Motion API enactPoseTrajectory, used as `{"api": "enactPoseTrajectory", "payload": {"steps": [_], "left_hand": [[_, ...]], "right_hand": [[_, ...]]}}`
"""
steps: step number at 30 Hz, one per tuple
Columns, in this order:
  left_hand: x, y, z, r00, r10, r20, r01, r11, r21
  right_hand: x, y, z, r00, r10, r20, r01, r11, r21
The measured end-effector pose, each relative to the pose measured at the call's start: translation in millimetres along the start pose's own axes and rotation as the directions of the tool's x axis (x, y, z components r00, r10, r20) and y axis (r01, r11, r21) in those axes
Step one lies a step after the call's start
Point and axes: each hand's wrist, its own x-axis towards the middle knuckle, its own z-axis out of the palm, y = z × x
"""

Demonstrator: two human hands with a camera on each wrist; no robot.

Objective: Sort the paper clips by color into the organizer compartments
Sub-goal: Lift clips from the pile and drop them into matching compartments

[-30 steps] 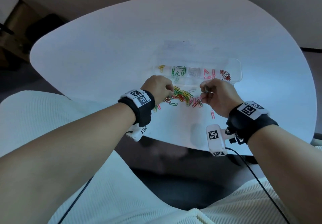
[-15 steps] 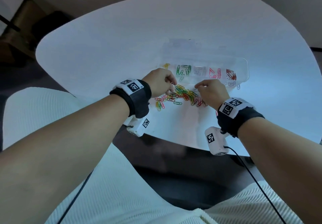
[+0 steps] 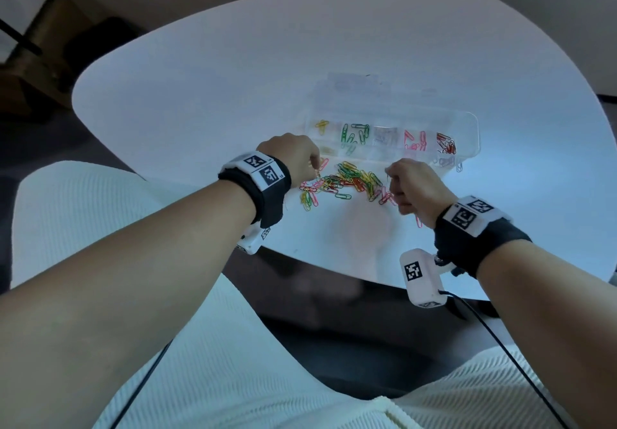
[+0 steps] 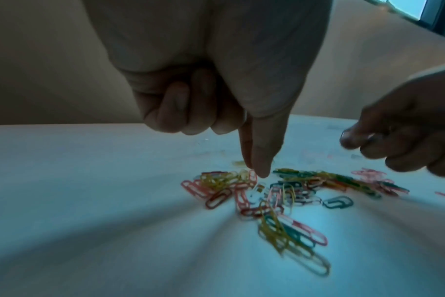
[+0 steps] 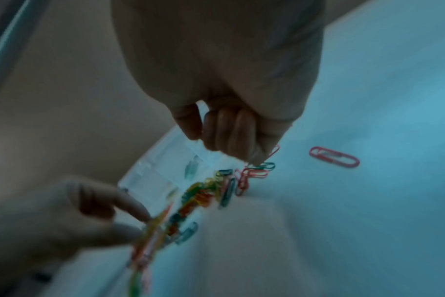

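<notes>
1. Left hand [image 3: 293, 158], centre of the head view: thumb and forefinger meet tip to tip at the left edge of the heap, the other fingers [image 4: 174, 108] curled into the palm. The wrist view shows the tips just above or touching a pink clip; whether one is actually pinched cannot be told.
2. Right hand [image 3: 415, 185], right of centre: fingers curled, their tips down among the clips at the right end of the heap. A pink clip shows at the fingertips [image 5: 257, 154], but blur leaves the hold uncertain.
3. Loose paper clips [image 3: 347, 181], between the two hands on the white table [image 3: 200, 95]: mixed yellow, green, red and pink, overlapping. One stray pink clip [image 5: 334, 156] lies apart, at the right in the right wrist view.
4. Organizer [image 3: 474, 135], clear plastic, just beyond the heap: yellow, green, pale, pink and red clips sit in separate compartments from left to right.
5. Handling, as judged: the clips are light, stiff, thin wire that lies flat and smooth. Loops probably snag neighbours, so each is best taken singly, by a rounded end, from the edge of the heap.
</notes>
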Motion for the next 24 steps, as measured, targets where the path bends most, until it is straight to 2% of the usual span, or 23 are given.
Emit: {"api": "enactPoseTrajectory", "payload": {"steps": [1,3,7,10,13,15,18,20,24], "left_hand": [[0,0,3,1.000,0.001,0.008,-0.001,1.000,0.009],[0,1,8,1.000,-0.004,0.016,0.003,1.000,0.018],[0,3,15,1.000,-0.007,-0.015,0.007,1.000,0.003],[-1,5,16,0.999,-0.013,-0.032,0.012,1.000,-0.025],[-1,6,16,0.999,-0.030,-0.046,0.024,0.992,-0.120],[-3,8,14,0.998,-0.029,-0.064,0.013,0.970,-0.241],[-7,19,8,0.995,0.050,-0.084,-0.083,0.890,-0.449],[-11,29,3,0.995,0.088,-0.048,-0.100,0.806,-0.583],[-17,41,-1,0.986,0.146,0.078,-0.009,0.516,-0.857]], "right_hand": [[-6,-1,-2,0.997,0.043,0.071,-0.057,0.976,0.210],[-16,-5,-7,0.979,0.063,0.196,-0.137,0.910,0.392],[-32,-16,-16,0.956,0.029,0.292,-0.198,0.798,0.569],[-39,-24,-16,0.969,-0.023,0.245,-0.149,0.738,0.659],[-42,-29,-15,0.965,-0.054,0.256,-0.157,0.664,0.731],[-42,-29,-15,0.962,-0.066,0.266,-0.165,0.636,0.754],[-39,-27,-14,0.972,-0.028,0.234,-0.162,0.642,0.749],[-36,-24,-13,0.981,0.039,0.192,-0.169,0.663,0.729],[-30,-11,-13,0.974,0.204,0.098,-0.215,0.705,0.676]]}}
